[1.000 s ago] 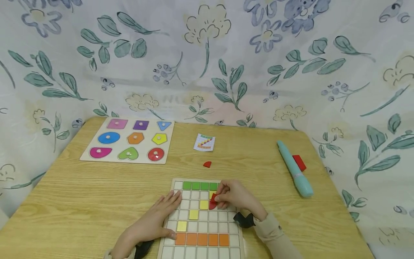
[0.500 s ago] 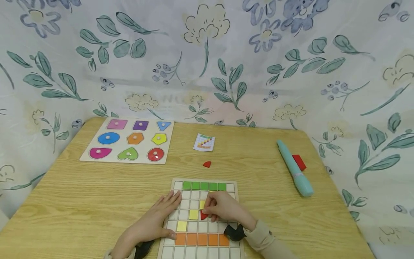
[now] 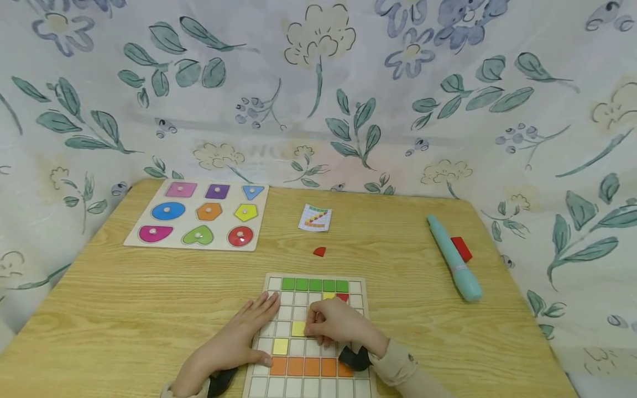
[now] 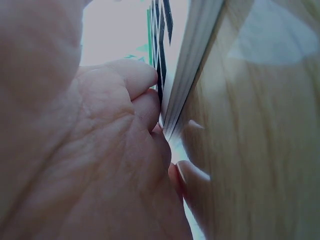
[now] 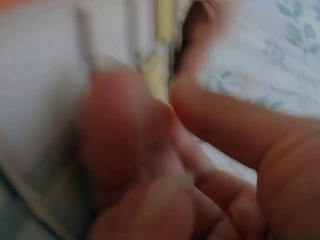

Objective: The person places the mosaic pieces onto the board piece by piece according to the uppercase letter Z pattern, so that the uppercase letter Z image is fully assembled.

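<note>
A wooden grid board point(image 3: 311, 388) lies at the near middle of the table, with green square tiles point(image 3: 316, 285) along the top, yellow squares point(image 3: 281, 347) on a diagonal and orange squares point(image 3: 311, 366) low down. My left hand point(image 3: 241, 337) rests flat along its left edge, fingers spread; the left wrist view shows the palm beside the board's side point(image 4: 192, 60). Over the middle cells, my right hand point(image 3: 340, 320) has fingers and thumb pinched together, hiding the small red quarter-circle tile between them. Another red tile point(image 3: 342, 297) sits beside the top yellow square. The right wrist view is blurred.
Beyond the board lie a loose red quarter-circle tile point(image 3: 320, 252) and a small pattern card point(image 3: 315, 218). A knob puzzle point(image 3: 191, 246) with several coloured shapes is at the back left. A teal wand-like object point(image 3: 454, 260) and a red block point(image 3: 461, 249) lie to the right.
My right hand has moved left and toward me from the upper right cells, carrying red. Its red tile, seen half a second ago, is now hidden by the fingers. The left hand stays put.
</note>
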Action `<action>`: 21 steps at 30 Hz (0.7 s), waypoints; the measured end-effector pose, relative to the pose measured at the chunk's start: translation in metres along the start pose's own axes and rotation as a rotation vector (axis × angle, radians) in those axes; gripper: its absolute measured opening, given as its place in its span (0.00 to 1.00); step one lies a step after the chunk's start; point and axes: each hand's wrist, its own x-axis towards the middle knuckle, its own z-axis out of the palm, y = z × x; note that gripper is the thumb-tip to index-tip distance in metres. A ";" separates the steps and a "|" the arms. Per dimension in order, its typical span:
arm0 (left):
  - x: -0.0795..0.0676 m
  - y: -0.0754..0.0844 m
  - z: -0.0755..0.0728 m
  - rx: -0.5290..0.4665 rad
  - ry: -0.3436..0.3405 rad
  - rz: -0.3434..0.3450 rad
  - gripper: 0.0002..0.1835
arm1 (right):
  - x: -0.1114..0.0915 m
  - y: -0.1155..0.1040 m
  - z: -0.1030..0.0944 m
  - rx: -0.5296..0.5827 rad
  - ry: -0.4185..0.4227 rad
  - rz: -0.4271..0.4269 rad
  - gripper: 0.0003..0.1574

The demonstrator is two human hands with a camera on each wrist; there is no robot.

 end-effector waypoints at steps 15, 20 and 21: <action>0.002 0.000 0.006 -0.013 -0.039 -0.030 0.60 | 0.076 0.042 -0.069 0.477 0.282 0.011 0.27; 0.001 -0.001 0.004 0.011 -0.013 -0.022 0.60 | 0.082 0.040 -0.065 0.341 0.324 0.026 0.26; 0.001 -0.001 0.003 0.018 -0.006 -0.017 0.60 | 0.083 0.038 -0.064 0.291 0.340 0.029 0.25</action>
